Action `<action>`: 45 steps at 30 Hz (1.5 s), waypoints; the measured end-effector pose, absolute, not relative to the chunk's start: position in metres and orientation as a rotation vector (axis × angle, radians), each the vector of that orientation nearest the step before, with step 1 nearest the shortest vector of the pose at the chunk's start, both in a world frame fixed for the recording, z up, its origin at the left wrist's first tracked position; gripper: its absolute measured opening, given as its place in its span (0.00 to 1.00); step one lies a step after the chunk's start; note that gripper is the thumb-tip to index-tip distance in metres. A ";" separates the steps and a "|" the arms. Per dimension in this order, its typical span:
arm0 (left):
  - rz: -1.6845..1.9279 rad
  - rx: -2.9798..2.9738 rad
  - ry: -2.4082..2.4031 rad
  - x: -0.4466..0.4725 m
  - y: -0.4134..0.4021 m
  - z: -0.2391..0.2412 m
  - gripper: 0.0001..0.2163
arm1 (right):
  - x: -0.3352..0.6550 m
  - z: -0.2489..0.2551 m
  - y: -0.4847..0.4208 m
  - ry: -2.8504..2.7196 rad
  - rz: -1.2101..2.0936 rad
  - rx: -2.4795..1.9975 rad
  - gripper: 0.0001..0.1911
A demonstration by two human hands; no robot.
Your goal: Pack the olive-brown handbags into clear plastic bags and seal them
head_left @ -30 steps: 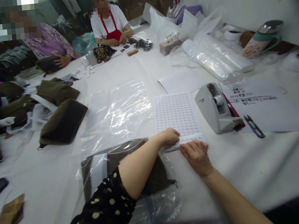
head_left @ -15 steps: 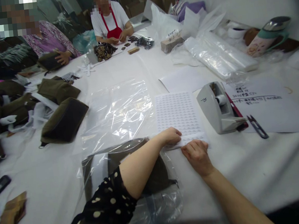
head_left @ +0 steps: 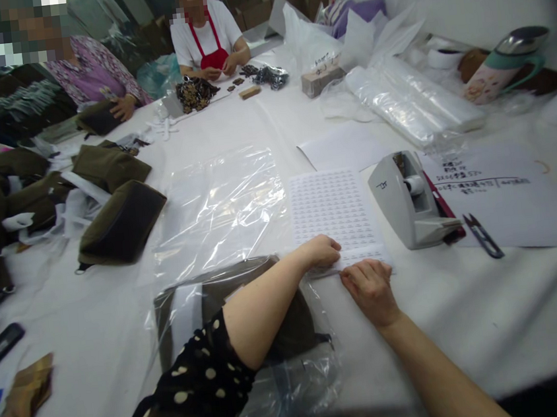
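A white sheet of small printed stickers (head_left: pixel 331 209) lies on the white table in front of me. My left hand (head_left: pixel 320 252) rests curled on the sheet's near edge, fingers pressed down on it. My right hand (head_left: pixel 370 286) sits at the same edge, fingertips pinched together at the paper; what they pinch is too small to make out. Under my left forearm lies a dark olive folded garment in a clear plastic bag (head_left: pixel 240 318).
A grey tape dispenser (head_left: pixel 407 198) and thread snips (head_left: pixel 483 235) stand right of the sheet, on handwritten paper (head_left: pixel 501 195). An empty clear bag (head_left: pixel 223 204) lies ahead. Olive garments (head_left: pixel 120 222) pile at left. Two other people work at the far end.
Both hands stay at the sheet's near edge, barely shifting. The view has drifted slightly, nothing else moved.
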State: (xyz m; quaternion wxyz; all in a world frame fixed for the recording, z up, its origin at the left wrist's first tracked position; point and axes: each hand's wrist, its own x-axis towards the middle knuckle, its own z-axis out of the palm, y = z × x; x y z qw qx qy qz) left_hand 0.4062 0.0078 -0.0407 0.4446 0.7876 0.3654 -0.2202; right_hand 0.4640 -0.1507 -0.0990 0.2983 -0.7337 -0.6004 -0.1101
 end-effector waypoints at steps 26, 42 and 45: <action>-0.387 2.155 0.910 0.401 0.006 -0.014 0.18 | 0.469 -0.066 -0.171 -1.624 -0.524 -1.694 0.06; 0.859 2.575 1.341 0.064 -0.098 0.027 0.12 | 0.330 0.078 -0.064 -1.428 1.442 -1.508 0.17; 0.754 2.549 1.420 0.054 -0.107 0.006 0.14 | 0.263 0.079 -0.025 -1.579 1.537 -1.565 0.17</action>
